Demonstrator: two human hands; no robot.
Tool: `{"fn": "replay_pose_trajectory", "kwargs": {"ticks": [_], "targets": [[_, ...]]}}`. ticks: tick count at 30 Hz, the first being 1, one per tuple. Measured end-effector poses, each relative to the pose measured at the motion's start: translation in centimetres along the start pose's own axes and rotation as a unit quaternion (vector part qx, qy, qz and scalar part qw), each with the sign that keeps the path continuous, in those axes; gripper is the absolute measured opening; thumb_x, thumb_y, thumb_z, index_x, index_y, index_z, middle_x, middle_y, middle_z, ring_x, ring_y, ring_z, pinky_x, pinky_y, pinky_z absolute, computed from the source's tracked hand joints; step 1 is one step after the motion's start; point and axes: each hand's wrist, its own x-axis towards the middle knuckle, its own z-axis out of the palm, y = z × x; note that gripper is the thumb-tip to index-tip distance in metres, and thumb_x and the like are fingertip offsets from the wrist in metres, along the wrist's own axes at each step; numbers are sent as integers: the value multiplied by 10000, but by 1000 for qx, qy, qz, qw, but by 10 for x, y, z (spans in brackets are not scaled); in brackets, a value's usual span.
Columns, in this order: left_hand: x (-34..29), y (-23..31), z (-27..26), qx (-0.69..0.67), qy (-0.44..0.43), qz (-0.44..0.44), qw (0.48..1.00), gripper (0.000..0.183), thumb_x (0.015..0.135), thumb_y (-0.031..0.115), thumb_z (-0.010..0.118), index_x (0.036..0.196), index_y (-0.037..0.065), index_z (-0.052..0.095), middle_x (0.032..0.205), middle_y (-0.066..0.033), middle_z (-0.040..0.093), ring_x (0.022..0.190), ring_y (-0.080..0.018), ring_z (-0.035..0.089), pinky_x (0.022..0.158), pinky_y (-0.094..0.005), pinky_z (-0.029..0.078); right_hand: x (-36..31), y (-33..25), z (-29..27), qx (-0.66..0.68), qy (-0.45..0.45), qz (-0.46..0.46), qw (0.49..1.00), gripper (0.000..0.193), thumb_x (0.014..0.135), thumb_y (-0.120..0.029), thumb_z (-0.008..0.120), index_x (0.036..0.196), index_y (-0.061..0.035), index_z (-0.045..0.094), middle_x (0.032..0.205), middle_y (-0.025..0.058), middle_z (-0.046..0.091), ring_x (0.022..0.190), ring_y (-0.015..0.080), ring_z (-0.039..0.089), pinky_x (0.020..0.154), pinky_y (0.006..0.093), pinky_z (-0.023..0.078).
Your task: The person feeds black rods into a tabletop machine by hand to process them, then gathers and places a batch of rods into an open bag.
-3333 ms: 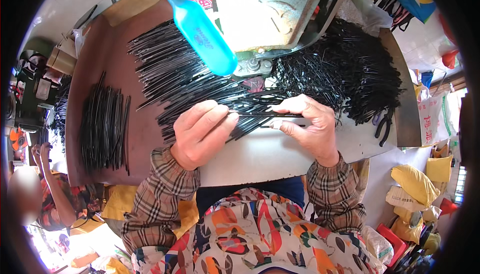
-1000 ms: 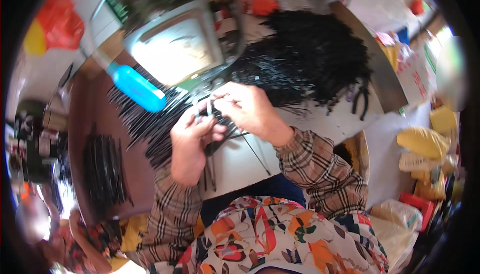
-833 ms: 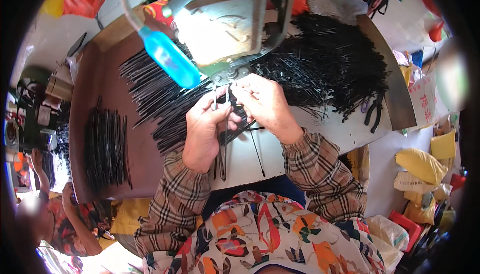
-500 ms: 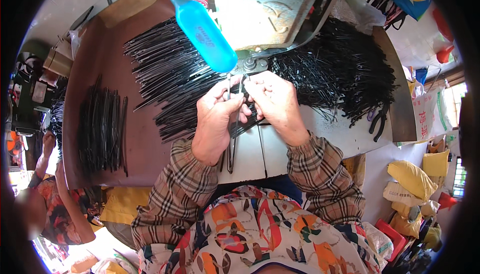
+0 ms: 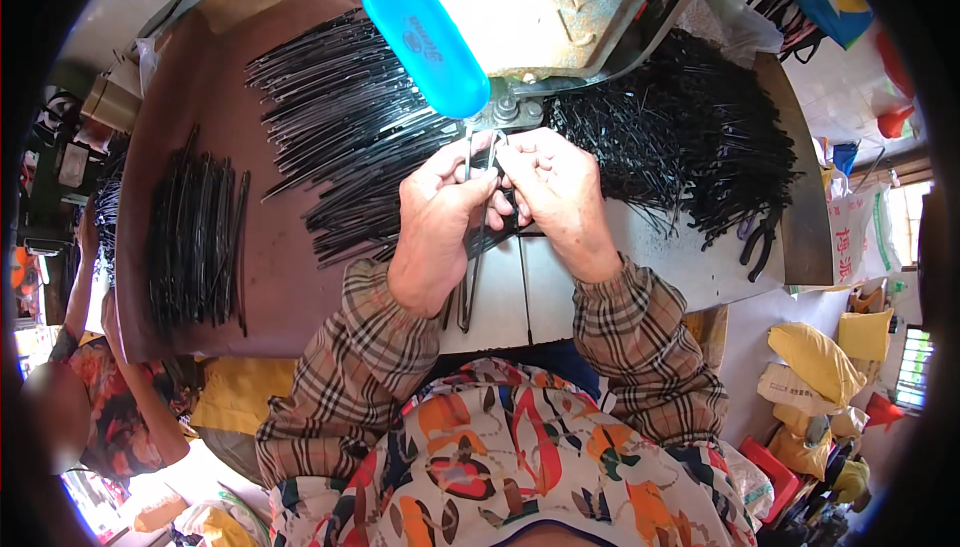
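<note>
My left hand (image 5: 440, 217) and my right hand (image 5: 555, 192) are side by side at the middle of the work table, both pinching thin black strips (image 5: 470, 277) just below the metal machine (image 5: 545, 22). The strips' upper ends reach up toward the machine's small fitting (image 5: 505, 107); their lower ends hang past my left wrist. A big tangled heap of black strips (image 5: 680, 137) lies right of my hands. A fanned spread of straight black strips (image 5: 340, 137) lies to the left. A blue bottle-shaped handle (image 5: 425, 32) slants above my left hand.
A neat bundle of black strips (image 5: 195, 232) lies at the left on the brown board (image 5: 270, 287). Another person (image 5: 90, 387) sits at the lower left. Yellow sacks (image 5: 815, 362) and bags crowd the floor at the right. Black pliers (image 5: 755, 242) lie near the right table edge.
Both hands have moved from spread on the table to close together under the machine, lifting black strips to its fitting. The view has swung about meanwhile.
</note>
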Motion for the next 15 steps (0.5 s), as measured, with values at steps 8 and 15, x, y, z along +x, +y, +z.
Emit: {"fn": "replay_pose_trajectory", "kwargs": {"ticks": [8, 15], "targets": [[2, -2, 0, 17, -9, 5, 1000, 413, 890, -28, 532, 1296, -74, 470, 907, -106, 620, 706, -131, 603, 605, -233, 484, 0, 3, -1, -4, 26, 4, 1000, 115, 939, -82, 588, 932, 32, 599, 677, 44, 638, 538, 46, 578, 423, 193, 429], [3, -4, 0, 0, -6, 19, 1000, 389, 879, -21, 537, 1259, -95, 514, 863, -104, 635, 662, -125, 604, 575, -224, 484, 1, 6, -1, 10, 13, 17, 1000, 121, 939, -85, 587, 947, 36, 599, 677, 40, 632, 544, 46, 575, 433, 186, 430]]}}
